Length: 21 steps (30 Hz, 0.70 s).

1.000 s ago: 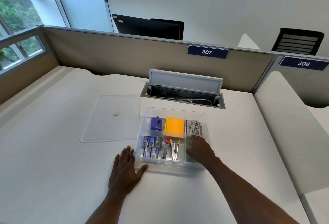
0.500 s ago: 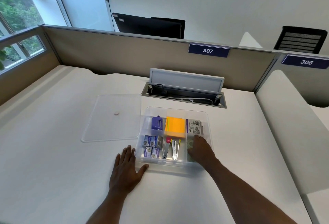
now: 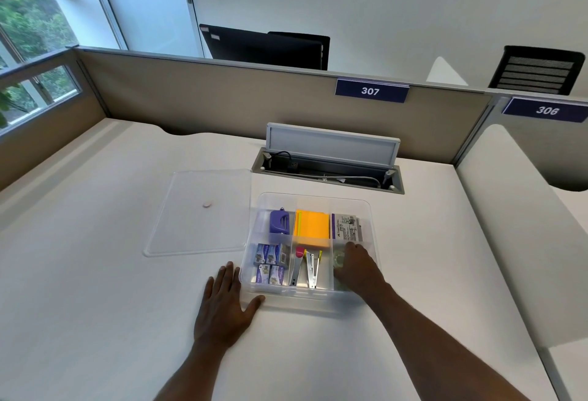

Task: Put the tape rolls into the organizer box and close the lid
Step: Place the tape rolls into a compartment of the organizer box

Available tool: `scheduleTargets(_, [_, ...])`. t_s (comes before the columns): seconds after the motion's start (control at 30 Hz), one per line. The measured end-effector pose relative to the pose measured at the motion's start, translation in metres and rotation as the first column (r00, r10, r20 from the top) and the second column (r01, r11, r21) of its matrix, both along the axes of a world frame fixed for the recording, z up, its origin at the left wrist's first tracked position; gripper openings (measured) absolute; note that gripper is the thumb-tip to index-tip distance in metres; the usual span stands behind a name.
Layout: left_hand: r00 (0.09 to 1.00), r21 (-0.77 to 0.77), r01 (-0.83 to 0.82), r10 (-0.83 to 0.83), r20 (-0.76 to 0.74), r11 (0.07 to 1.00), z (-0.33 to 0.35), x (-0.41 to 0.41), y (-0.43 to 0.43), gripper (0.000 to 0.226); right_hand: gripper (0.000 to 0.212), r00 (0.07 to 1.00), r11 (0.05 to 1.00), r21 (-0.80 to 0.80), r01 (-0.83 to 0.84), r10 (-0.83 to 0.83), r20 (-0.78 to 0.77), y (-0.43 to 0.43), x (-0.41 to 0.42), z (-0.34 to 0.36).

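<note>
A clear organizer box [image 3: 313, 302] sits on the white desk, open, with several compartments. My right hand [image 3: 359, 268] reaches into its near right compartment and rests on clear tape rolls [image 3: 338, 260], which it mostly hides; whether the fingers grip a roll I cannot tell. My left hand [image 3: 224, 305] lies flat on the desk, thumb against the box's near left corner, fingers apart. The clear lid [image 3: 200, 213] lies flat on the desk to the left of the box.
Other compartments hold a purple punch [image 3: 280, 221], orange sticky notes [image 3: 311, 228], a printed packet [image 3: 347, 227], staple boxes [image 3: 270, 262] and staplers [image 3: 307, 268]. An open cable tray [image 3: 327, 168] lies behind the box. Partition walls bound the desk at the back and right.
My right hand has edged slightly deeper into the right compartment. The left hand, box and lid stay where they were.
</note>
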<state>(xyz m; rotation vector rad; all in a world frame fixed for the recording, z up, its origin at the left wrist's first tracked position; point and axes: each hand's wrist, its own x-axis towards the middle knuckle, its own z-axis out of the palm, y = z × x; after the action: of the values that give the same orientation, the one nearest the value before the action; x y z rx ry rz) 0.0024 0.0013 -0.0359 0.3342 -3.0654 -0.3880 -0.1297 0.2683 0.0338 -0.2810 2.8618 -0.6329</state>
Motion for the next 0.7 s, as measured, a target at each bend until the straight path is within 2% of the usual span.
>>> scheduleTargets(0.23, [1.0,0.006,-0.001,0.001,-0.006,1.0,0.0005,0.0002,0.0002,0.095,0.049,1.0,0.998,0.052,-0.019,0.02,-0.014,-0.0011,-0.0003,-0.0023])
scheduleTargets(0.7, [1.0,-0.003,-0.003,0.003,-0.007,1.0,-0.0003,0.0007,0.0003,0.095,0.046,0.998,0.998,0.026,0.058,-0.057,-0.03,-0.0032,-0.0001,-0.0049])
